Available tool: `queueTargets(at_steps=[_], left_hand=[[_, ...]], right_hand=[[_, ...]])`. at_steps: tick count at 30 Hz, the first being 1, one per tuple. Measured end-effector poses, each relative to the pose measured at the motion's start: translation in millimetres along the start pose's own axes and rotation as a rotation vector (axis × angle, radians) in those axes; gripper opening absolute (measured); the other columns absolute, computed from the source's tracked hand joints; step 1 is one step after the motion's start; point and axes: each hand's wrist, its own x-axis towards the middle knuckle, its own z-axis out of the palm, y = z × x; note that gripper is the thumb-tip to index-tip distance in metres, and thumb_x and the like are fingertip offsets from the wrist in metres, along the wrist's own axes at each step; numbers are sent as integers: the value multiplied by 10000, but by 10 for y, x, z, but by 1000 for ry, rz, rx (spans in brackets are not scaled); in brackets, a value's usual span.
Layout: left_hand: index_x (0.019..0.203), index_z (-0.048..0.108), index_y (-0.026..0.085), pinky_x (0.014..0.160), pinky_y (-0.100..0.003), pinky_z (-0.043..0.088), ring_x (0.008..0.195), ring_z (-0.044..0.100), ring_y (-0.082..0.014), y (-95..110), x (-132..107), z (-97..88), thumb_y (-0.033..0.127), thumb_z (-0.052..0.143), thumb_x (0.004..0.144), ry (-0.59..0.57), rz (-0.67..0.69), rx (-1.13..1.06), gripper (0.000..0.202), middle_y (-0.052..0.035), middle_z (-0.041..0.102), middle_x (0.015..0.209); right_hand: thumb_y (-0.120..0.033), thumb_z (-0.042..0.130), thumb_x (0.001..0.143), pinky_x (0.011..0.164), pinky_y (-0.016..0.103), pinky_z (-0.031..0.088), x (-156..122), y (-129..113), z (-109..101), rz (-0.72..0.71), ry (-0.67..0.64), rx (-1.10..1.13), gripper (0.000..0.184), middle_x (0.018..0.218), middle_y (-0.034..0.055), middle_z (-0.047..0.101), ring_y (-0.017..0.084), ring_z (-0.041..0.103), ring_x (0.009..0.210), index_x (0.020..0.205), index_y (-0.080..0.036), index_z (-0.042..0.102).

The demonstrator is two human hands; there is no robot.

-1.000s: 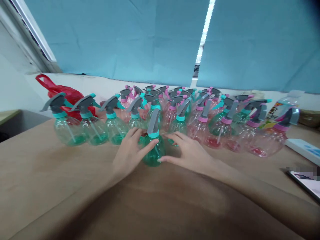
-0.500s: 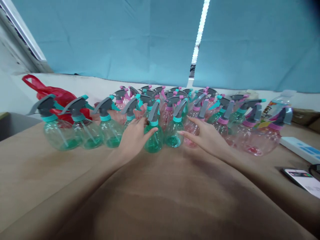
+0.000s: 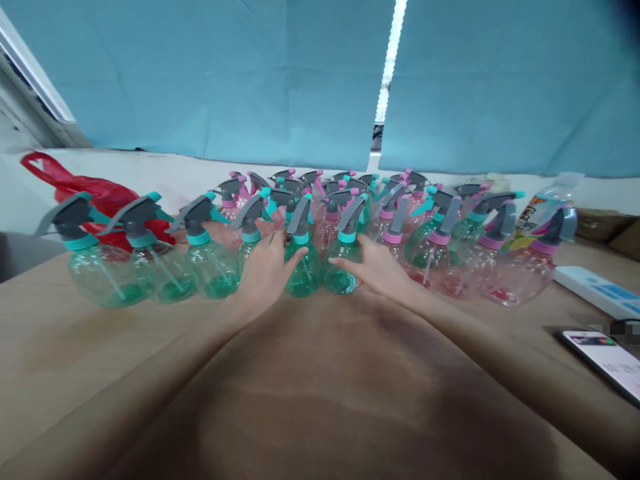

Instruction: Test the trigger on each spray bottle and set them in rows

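Spray bottles with grey trigger heads stand in rows on the wooden table. My left hand (image 3: 265, 270) is curved around the left side of a green spray bottle (image 3: 303, 270) with a teal collar, its thumb lying on the bottle and its fingertips partly hidden. Just to the right is a second green spray bottle (image 3: 343, 277). My right hand (image 3: 383, 267) holds that one from the right, thumb across its front and index finger at its side. A pink spray bottle (image 3: 393, 250) is partly hidden behind my right hand. More green spray bottles (image 3: 213, 270) continue to the left.
Pink spray bottles (image 3: 517, 277) stand at the right, with mixed ones behind. A red plastic bag (image 3: 100, 193) lies at the back left. On the right are a labelled drink bottle (image 3: 545, 203), a white power strip (image 3: 595, 290) and a phone (image 3: 603, 357). A blue curtain (image 3: 225, 80) hangs behind.
My left hand and its green spray bottle have shifted back, nearly level with the neighbouring bottle. My right hand has moved left from beside the pink bottle onto the second green one.
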Motion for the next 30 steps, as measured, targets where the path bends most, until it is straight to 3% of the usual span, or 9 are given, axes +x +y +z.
queueTargets(at_steps=[4, 8, 12, 17, 21, 26, 30], left_hand=[[1210, 475, 136, 882, -449, 504, 1079, 614, -312, -19, -81, 15, 433, 501, 923, 32, 13, -34, 414, -161, 639, 1137], [1310, 418, 165, 880, -433, 512, 1078, 612, -294, -11, -253, -35, 403, 518, 910, 57, 1, -45, 475, -152, 602, 1197], [1332, 430, 155, 895, -474, 497, 1052, 628, -315, 74, -459, -110, 378, 526, 898, -7, -29, -18, 497, -158, 604, 1198], [1297, 463, 135, 833, -454, 525, 1039, 646, -337, 232, -630, -108, 375, 504, 888, -101, -56, -72, 476, -187, 618, 1196], [1301, 470, 160, 821, -423, 535, 944, 689, -301, 369, -691, -107, 471, 499, 887, -166, -60, -163, 518, -167, 628, 1221], [1338, 436, 205, 894, -436, 512, 1073, 638, -296, 626, -693, -219, 604, 467, 873, -201, -66, -269, 613, -121, 592, 1296], [1363, 412, 267, 992, -469, 453, 1213, 543, -296, 867, -621, -251, 590, 531, 845, -225, -31, -395, 622, -76, 517, 1395]], right_hand=[[-582, 590, 800, 614, 387, 478, 13, -3, 2, 7, -3, -21, 421, 833, 105, 658, 316, 649, 812, 947, -189, 554], [-581, 593, 803, 599, 383, 470, -15, -23, -40, 6, -23, -34, 422, 822, 114, 653, 320, 647, 807, 932, -183, 539], [-591, 577, 814, 598, 390, 477, -82, -52, -102, 5, -57, -43, 448, 860, 131, 662, 325, 650, 825, 962, -170, 536], [-613, 581, 807, 644, 412, 493, -202, -73, -192, -7, -100, -51, 511, 932, 158, 667, 344, 654, 871, 1017, -149, 537], [-611, 570, 819, 676, 431, 500, -367, -68, -294, -41, -133, -39, 554, 993, 172, 669, 355, 653, 897, 1091, -131, 523], [-507, 573, 851, 741, 416, 499, -647, -49, -477, -111, -165, -4, 492, 1132, 153, 651, 334, 635, 994, 1181, -151, 499], [-578, 578, 825, 718, 389, 496, -870, -11, -617, -143, -175, 21, 554, 1116, 107, 669, 313, 650, 973, 1217, -196, 492]])
